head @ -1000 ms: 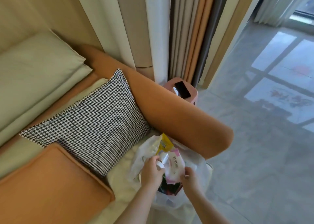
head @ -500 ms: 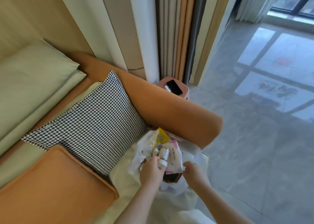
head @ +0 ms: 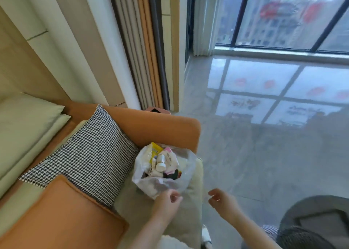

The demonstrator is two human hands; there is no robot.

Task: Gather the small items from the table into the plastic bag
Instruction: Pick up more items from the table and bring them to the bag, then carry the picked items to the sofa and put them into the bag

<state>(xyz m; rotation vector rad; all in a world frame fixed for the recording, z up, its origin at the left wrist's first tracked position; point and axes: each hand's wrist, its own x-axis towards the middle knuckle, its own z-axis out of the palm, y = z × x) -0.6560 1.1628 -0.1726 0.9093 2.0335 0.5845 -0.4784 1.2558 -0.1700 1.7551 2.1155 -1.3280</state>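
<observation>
The thin clear plastic bag [head: 184, 175] stands open on the cream sofa seat [head: 190, 211], against the orange armrest. Inside it lie a small white bottle [head: 160, 162], a yellow packet [head: 156, 149], a pink and white packet [head: 171, 159] and darker items underneath. My left hand [head: 167, 201] hovers at the bag's near edge with loosely curled fingers and holds nothing. My right hand [head: 221, 199] hangs in the air to the right of the bag, apart from it, fingers relaxed and empty.
A houndstooth cushion [head: 85, 165] and an orange cushion [head: 62, 213] lie left of the bag. The orange armrest [head: 160, 129] rises behind it, with a pink stool [head: 154, 109] beyond. Shiny grey floor spreads right; a grey round seat [head: 311, 216] sits bottom right.
Both hands have drawn back out of the bag; the left let go of the white bottle, the right let go of the bag's rim. The view has tilted up toward the window.
</observation>
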